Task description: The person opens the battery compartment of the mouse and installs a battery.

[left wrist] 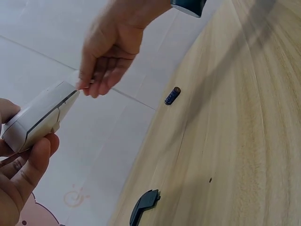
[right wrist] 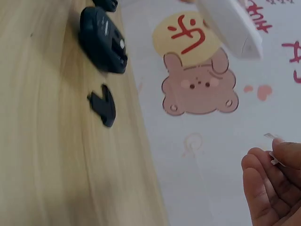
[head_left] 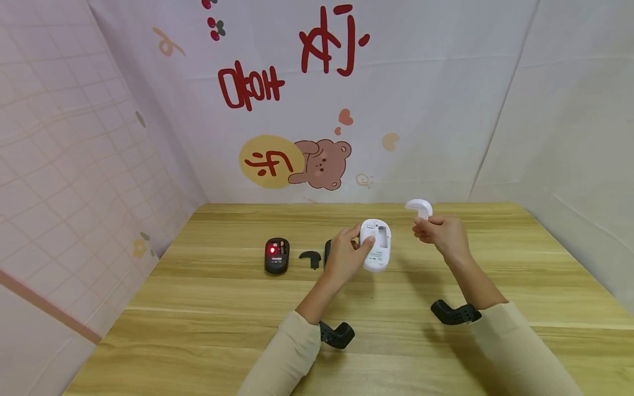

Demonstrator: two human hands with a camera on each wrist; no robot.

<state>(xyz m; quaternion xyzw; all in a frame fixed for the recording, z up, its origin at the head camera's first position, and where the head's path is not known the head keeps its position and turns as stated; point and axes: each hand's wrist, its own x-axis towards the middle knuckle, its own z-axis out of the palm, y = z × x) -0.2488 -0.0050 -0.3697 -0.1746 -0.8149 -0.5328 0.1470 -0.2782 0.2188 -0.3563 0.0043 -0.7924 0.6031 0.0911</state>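
My left hand (head_left: 344, 256) holds a white computer mouse (head_left: 378, 257) above the table, its underside facing me and the thumb across it. An open battery compartment (head_left: 383, 236) shows on that underside. To the right of it, my right hand (head_left: 448, 236) pinches a white curved battery cover (head_left: 421, 207) with a tab, between thumb and fingers. Cover and mouse are apart. In the right wrist view the white mouse (right wrist: 230, 26) is blurred at the top, and the right fingers hide most of the cover.
On the wooden table (head_left: 396, 341) a black mouse (head_left: 276, 264) lies upside down, its red light on, beside a black battery cover (head_left: 313, 257). Another black mouse (head_left: 327, 250) is mostly hidden behind my left hand. A dark blue battery (left wrist: 172, 95) lies near the table's edge.
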